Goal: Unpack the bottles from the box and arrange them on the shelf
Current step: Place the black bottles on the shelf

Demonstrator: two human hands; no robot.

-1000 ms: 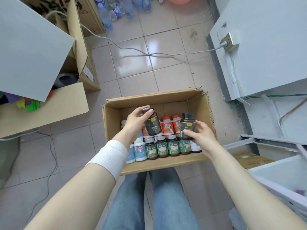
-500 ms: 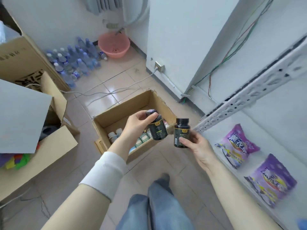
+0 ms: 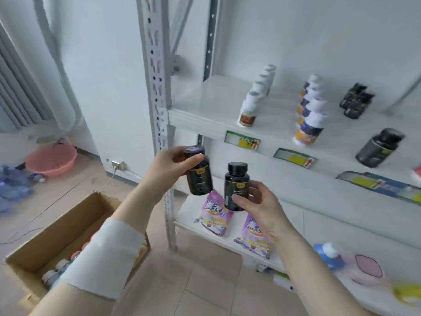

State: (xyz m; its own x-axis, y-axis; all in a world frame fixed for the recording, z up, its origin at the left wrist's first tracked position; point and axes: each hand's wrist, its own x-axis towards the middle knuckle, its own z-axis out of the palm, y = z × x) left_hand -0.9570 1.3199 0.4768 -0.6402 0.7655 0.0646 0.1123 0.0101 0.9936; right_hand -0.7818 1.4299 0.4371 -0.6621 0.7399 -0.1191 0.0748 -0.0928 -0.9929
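A white sleeve [image 3: 107, 258] hides most bottles [image 3: 53, 271] inside the box [image 3: 68, 229]; right of the box, shelf bottles [image 3: 311, 124] blur, labels unreadable.

No writing can be read. The left black bottle [image 3: 199, 179] and the right black bottle [image 3: 235, 188] carry gold print blurred past reading. The yellow tags [image 3: 242, 140] on the shelf [image 3: 205, 103] edge show only red arrows. The purple bags [image 3: 214, 213] bear smeared white characters.
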